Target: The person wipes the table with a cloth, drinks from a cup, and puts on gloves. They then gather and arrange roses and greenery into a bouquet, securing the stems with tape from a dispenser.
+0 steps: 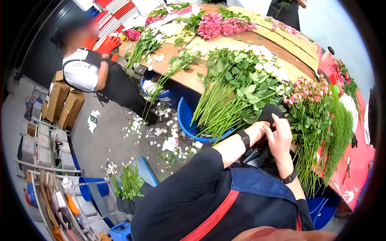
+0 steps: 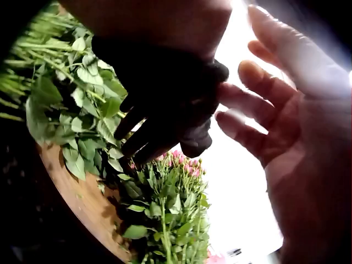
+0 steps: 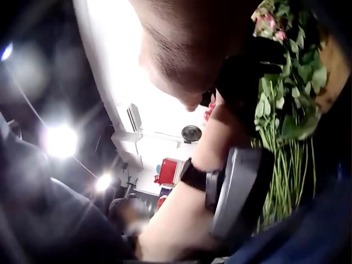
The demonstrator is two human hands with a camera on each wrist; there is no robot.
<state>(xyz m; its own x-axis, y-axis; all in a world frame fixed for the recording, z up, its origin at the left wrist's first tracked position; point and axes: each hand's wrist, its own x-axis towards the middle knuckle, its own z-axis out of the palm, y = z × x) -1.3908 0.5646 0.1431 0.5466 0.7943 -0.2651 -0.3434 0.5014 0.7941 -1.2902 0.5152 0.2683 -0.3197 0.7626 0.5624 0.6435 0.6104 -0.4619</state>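
Right hand (image 1: 280,136), gloved left hand (image 1: 271,114), flowers (image 1: 277,71), bucket (image 1: 185,115)

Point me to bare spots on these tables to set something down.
Brown table edge, between the leafy stems and the white-rose bunch. Red table around the scissors, right of the feathery greens. Crowded: by the left hand, between that bunch and the light-pink roses.

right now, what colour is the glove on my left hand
The glove is black, showing best in the head view.
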